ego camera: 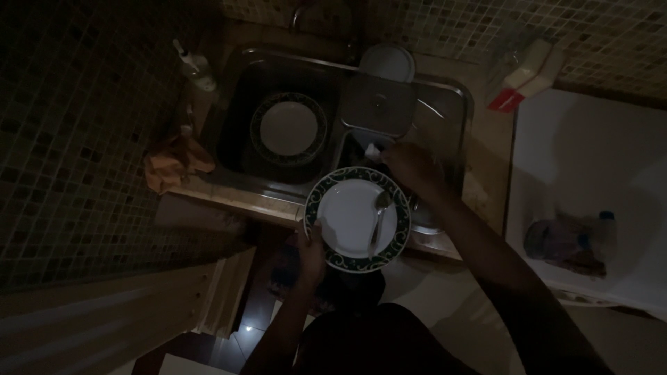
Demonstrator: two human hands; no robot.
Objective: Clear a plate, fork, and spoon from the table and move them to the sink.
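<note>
Plate: a round white plate [354,217] with a dark green rim and pale scroll pattern, held level over the front edge of the desk, at about 6 o'clock from the sink.
Spoon: a metal spoon [379,217] lies on the plate, bowl toward 12 o'clock, handle running to 6 o'clock, right of the plate's middle.
Left hand: the left hand [310,251] has its grip closed on the plate's rim at about 8 o'clock, thumb on top.
Right hand: the right hand [412,167] reaches past the plate at its 1 o'clock toward the right part of the sink; too dark to tell whether its grip is open or closed.
Sink: a steel sink [236,104] with a second plate of the same pattern [288,128] lying flat in the left basin.
Pot lid: a square metal lid [379,104] sits at 12 o'clock from the right hand, a round white lid [388,62] just behind it.
Desk: a pale stone desk [486,173] around the sink, an orange rag [174,163] at the sink's 9 o'clock, a bottle [196,68] at 10 o'clock.
Room: dim, small mosaic tiles [69,139] on the walls, a white appliance top [590,160] at 3 o'clock.
</note>
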